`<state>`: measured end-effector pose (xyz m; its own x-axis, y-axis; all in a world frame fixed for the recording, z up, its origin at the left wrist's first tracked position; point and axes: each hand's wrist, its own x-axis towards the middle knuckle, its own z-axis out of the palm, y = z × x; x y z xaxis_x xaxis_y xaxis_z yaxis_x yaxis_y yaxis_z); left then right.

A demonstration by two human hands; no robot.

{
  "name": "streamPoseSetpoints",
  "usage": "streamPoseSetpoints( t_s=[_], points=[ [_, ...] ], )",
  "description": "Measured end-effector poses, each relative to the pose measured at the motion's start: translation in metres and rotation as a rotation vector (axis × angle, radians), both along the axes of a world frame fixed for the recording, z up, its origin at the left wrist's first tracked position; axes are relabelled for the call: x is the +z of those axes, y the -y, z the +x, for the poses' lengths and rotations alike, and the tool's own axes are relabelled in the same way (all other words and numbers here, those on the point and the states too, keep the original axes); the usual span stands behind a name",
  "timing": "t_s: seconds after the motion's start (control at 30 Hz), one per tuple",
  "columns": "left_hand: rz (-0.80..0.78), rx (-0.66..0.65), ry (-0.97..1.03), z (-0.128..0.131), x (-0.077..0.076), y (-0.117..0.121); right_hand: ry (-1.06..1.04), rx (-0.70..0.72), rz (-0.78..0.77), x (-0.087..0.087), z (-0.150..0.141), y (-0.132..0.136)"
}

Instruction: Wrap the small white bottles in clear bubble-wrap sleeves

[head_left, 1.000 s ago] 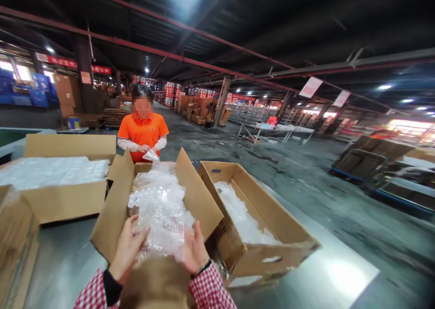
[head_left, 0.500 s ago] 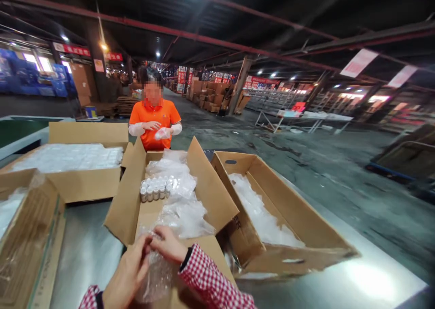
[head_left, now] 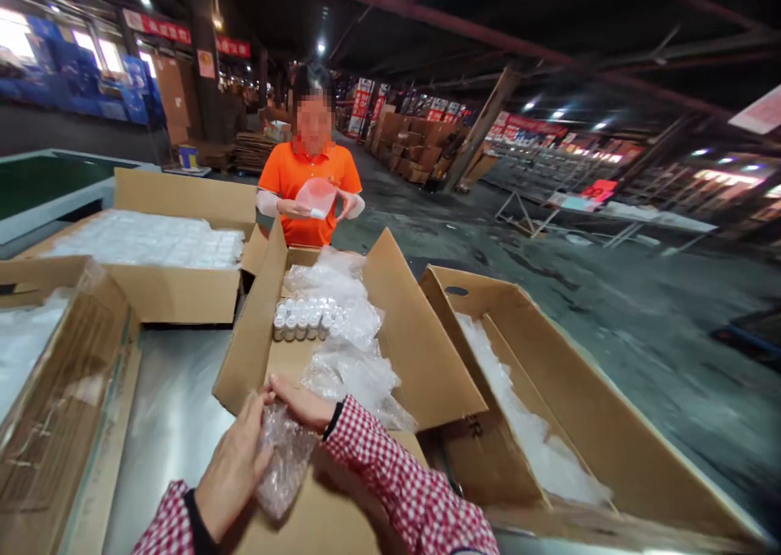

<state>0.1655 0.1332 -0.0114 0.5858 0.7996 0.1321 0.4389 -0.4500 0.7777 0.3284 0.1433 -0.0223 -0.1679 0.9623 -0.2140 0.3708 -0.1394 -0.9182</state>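
Bubble wrap (head_left: 284, 457) contents unclear, left hand (head_left: 232, 469), right hand (head_left: 302, 404) gripping

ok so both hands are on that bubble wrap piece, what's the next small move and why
Probably reach the right hand forward to the small bottles in the open box: both hands, left hand too, pinch an apparently empty bubble wrap bag.

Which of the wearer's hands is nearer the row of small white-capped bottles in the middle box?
Right. The right hand lies just below the bottles, on the bubble wrap; the left hand grips the wrap lower and further left.
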Motion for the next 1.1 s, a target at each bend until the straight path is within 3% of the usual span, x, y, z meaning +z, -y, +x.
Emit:
streamPoseSetpoints(
  t_s=[0.07,0.13,0.3,0.47,0.63,0.73,0.8,0.9,1.0,1.1],
  points=[
    [-0.005,-0.065,-0.008,-0.001,-0.010,-0.005,0.213,-0.085,-0.038,-0.004,0.015,-0.011],
    [-0.050,-0.079,-0.057,-0.003,-0.012,-0.009,0.451,-0.264,-0.044,-0.007,0.044,-0.028],
    [-0.112,-0.012,-0.356,-0.007,0.013,-0.012,0.777,-0.700,-0.043,-0.029,0.122,-0.073],
    [-0.076,0.034,-0.453,-0.016,0.028,-0.010,0.861,-0.800,0.001,-0.056,0.142,-0.094],
    [-0.141,0.027,-0.434,-0.022,0.046,-0.006,0.733,-0.800,0.178,-0.057,0.134,-0.093],
    [-0.112,0.017,-0.285,-0.020,0.063,-0.006,0.555,-0.799,0.273,-0.040,0.123,-0.079],
    [-0.109,0.005,-0.229,-0.017,0.072,-0.010,0.435,-0.809,0.321,-0.017,0.110,-0.058],
    [-0.083,-0.016,-0.205,-0.007,0.079,-0.019,0.178,-0.806,0.464,0.035,0.083,-0.005],
    [-0.035,-0.037,-0.216,0.007,0.082,-0.028,-0.286,-0.729,0.620,0.089,0.046,0.061],
    [-0.028,-0.029,-0.187,0.022,0.085,-0.031,-0.337,-0.631,0.632,0.111,0.015,0.113]
  ],
)
